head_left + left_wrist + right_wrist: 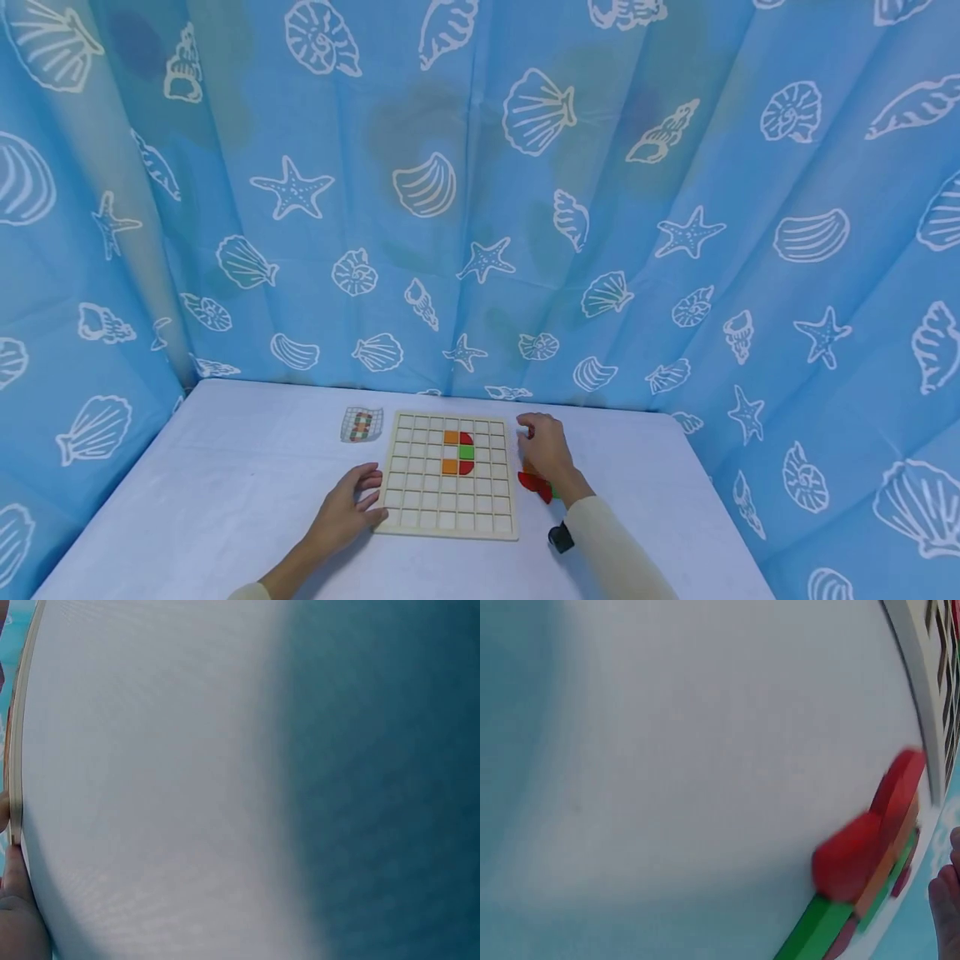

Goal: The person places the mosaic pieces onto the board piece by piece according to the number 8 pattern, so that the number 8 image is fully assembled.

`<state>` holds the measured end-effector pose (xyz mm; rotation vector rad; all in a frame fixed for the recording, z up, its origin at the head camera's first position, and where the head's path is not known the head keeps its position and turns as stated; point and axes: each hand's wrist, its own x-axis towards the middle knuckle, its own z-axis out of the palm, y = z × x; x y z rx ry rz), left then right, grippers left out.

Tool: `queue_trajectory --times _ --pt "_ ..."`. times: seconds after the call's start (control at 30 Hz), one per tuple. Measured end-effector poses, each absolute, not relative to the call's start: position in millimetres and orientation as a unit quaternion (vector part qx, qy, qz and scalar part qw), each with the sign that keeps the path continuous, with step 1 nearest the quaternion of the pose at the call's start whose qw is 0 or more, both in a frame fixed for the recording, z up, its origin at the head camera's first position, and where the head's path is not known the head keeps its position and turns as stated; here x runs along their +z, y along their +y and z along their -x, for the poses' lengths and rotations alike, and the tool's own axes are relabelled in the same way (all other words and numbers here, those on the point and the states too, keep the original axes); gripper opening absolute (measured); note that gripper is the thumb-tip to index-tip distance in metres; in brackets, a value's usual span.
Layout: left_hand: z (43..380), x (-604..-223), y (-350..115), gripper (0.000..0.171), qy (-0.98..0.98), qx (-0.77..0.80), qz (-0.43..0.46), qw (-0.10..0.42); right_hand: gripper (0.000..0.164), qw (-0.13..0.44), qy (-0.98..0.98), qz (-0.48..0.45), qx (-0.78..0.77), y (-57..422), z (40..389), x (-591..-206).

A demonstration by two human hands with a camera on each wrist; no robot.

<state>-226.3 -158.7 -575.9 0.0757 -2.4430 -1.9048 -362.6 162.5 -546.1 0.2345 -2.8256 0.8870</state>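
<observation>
A square wooden grid board (416,504) lies on the white table. Orange, red and green pieces sit in some of its cells, including a green square (467,452). My left hand (341,510) rests at the board's left edge, thumb near the front corner and fingers loosely extended. In the left wrist view, the thumb (16,885) touches the board's rim. Beyond the board's right edge, my right hand (547,444) pinches a small red piece (531,432), mostly hidden by the fingers. Below that hand is a pile of loose red pieces (533,483), with green and orange ones among them.
A small pattern card (362,425) with a printed grid lies left of the board's far corner. A small black object (560,537) is beside the right sleeve. A blue shell-print curtain (480,208) borders the table at the back and sides.
</observation>
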Motion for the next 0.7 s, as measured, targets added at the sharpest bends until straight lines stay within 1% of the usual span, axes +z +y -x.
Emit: queue_trajectory --times 0.17,0.3,0.53,0.7 --pt "226.9 -575.5 -158.0 0.076 -0.794 -0.607 -0.032 0.018 0.038 0.064 -0.944 -0.023 0.321 176.0 369.7 -548.1" --pt "227.4 -575.3 -158.4 0.076 -0.796 -0.604 -0.04 0.016 0.039 0.05 -0.944 -0.01 0.326 178.9 372.4 -550.7" --pt "226.2 -574.2 -159.8 0.074 -0.774 -0.632 -0.015 0.025 0.036 0.069 -0.94 -0.01 0.334 179.1 373.4 -556.2" --pt "226.3 -578.1 -159.8 0.074 -0.773 -0.633 -0.008 0.03 0.035 0.067 -0.94 -0.004 0.335 177.8 373.2 -557.4"
